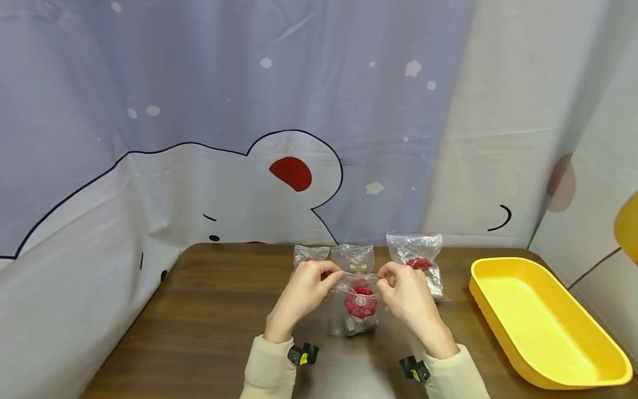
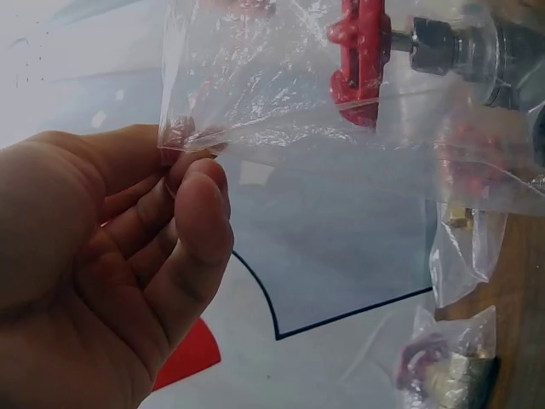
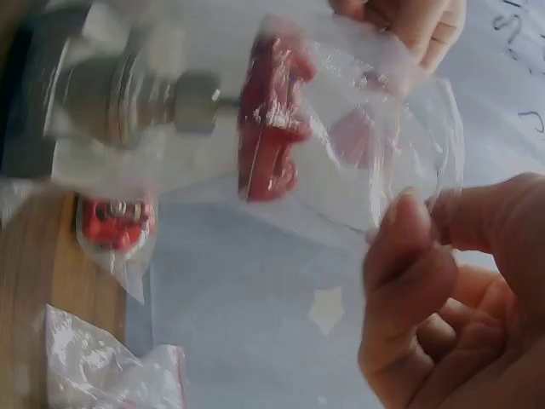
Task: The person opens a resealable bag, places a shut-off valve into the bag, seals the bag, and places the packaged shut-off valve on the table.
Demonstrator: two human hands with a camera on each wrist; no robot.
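Both hands hold a clear plastic zip bag by its top edge, one at each corner. Inside the bag (image 1: 335, 316) is a valve with a red handwheel (image 1: 361, 305) and a grey metal body (image 1: 360, 326). My left hand (image 1: 308, 285) pinches the left corner between thumb and fingers; the left wrist view shows the plastic film (image 2: 255, 94) caught at the fingertips (image 2: 204, 183). At the opposite corner my right hand (image 1: 410, 293) pinches the film likewise, seen close in the right wrist view with the red handwheel (image 3: 274, 111) beyond it.
Behind the hands stand more clear bags: one with a red part (image 1: 310, 254), one with a brass fitting (image 1: 358, 267), and one with a red-wheeled valve (image 1: 420, 264) at right. A yellow tray (image 1: 548, 327) lies on the brown table (image 1: 209, 321) at the right. A printed curtain (image 1: 239, 100) hangs behind.
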